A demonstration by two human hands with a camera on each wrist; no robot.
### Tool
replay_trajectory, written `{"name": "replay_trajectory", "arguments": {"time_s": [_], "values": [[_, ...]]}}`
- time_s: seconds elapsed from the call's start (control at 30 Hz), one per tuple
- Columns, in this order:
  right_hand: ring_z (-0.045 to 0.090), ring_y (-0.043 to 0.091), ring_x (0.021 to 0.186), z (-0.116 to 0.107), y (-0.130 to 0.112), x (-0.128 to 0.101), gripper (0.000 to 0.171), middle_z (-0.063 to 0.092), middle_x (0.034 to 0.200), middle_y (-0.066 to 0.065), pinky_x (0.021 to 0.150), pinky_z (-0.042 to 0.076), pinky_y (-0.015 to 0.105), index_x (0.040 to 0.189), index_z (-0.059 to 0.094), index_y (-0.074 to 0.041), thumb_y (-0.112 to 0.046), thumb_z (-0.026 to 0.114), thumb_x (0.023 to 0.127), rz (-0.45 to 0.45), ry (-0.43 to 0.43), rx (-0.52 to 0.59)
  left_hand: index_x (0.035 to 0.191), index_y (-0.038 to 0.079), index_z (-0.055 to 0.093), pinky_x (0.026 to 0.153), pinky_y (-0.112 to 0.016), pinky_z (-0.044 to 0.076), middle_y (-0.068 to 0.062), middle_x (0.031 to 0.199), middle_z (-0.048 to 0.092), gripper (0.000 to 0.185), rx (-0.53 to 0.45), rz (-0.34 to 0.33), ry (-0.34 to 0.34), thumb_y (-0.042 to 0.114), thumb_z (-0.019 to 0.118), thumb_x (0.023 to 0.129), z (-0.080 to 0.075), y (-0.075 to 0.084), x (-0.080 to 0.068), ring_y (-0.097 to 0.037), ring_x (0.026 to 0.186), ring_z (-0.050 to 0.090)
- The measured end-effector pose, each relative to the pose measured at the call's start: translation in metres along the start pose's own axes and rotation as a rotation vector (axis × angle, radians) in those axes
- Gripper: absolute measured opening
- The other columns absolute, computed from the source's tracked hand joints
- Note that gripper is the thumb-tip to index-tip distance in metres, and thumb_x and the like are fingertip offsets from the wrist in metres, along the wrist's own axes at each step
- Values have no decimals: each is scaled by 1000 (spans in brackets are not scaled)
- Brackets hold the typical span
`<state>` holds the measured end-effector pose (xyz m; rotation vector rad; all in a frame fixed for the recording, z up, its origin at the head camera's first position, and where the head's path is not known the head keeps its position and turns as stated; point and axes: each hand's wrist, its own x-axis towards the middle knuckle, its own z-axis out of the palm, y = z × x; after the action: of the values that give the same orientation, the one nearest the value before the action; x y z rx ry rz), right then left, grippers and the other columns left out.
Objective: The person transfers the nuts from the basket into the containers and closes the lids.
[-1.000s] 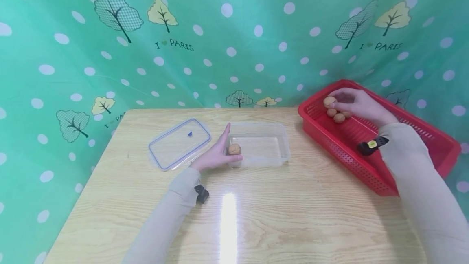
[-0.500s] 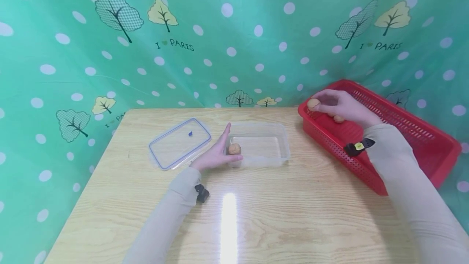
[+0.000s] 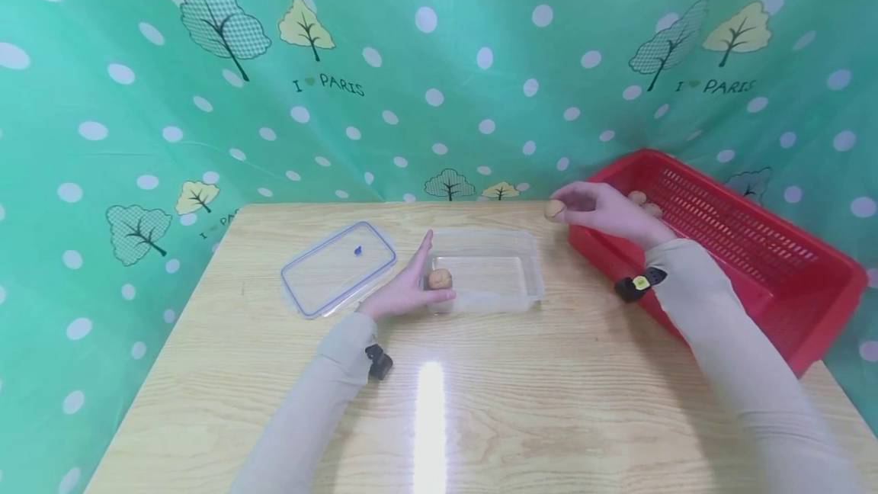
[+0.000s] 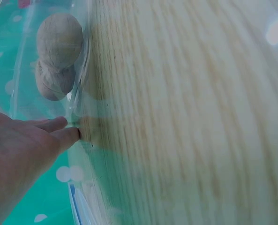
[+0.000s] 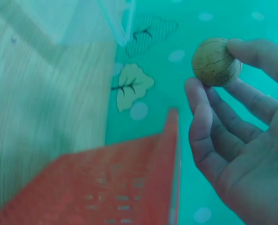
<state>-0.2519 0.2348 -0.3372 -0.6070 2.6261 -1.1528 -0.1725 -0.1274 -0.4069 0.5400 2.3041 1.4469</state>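
Observation:
My right hand (image 3: pixel 607 210) pinches a round tan walnut (image 3: pixel 554 210) between thumb and fingertips, just past the left end of the red basket (image 3: pixel 693 242). In the right wrist view the cracked-looking shell of this walnut (image 5: pixel 216 63) shows plainly. My left hand (image 3: pixel 401 292) rests at the left end of a clear plastic container (image 3: pixel 507 303), thumb and fingers straight and spread along its sides. Inside that end lies another walnut (image 3: pixel 440 279). Through the clear wall, the left wrist view shows two rounded walnut shapes (image 4: pixel 60 40), one above the other.
Left of the container lies its clear lid (image 3: pixel 336 269) with a blue seal. More walnuts (image 3: pixel 638 197) sit in the basket's far left corner, partly hidden by the right hand. A green dotted curtain (image 3: pixel 411 59) hangs behind the wooden table (image 3: pixel 549 402).
The right hand has carried its walnut left, from above the basket's corner out past its left rim. The left hand and container have stayed in place.

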Motion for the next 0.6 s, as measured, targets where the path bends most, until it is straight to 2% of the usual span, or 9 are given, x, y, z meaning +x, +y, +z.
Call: {"name": "replay_trajectory", "arguments": {"time_s": [0.3, 0.43, 0.6], "values": [[58, 27, 108, 23, -1, 11, 43, 62, 121, 11, 90, 50, 40, 129, 59, -5, -21, 69, 91, -100, -46, 23, 152, 11, -17, 114, -52, 3, -20, 158, -10, 111, -8, 1, 0, 19, 73, 87, 0, 1, -2, -36, 144, -6], [58, 27, 104, 31, -4, 14, 42, 61, 120, 11, 86, 51, 38, 129, 59, -6, -22, 68, 91, -110, -69, 27, 152, 12, -17, 114, -51, 4, -20, 158, -9, 111, 6, -1, -3, 20, 73, 88, -1, -1, -1, -35, 144, -5], [58, 27, 105, 42, -4, 19, 44, 61, 120, 10, 89, 49, 41, 129, 58, -6, -21, 69, 90, -112, -100, 57, 152, 15, -19, 115, -50, 3, -14, 158, -11, 114, 18, 8, 8, 23, 74, 87, 1, -24, 10, -33, 144, -6]]}}
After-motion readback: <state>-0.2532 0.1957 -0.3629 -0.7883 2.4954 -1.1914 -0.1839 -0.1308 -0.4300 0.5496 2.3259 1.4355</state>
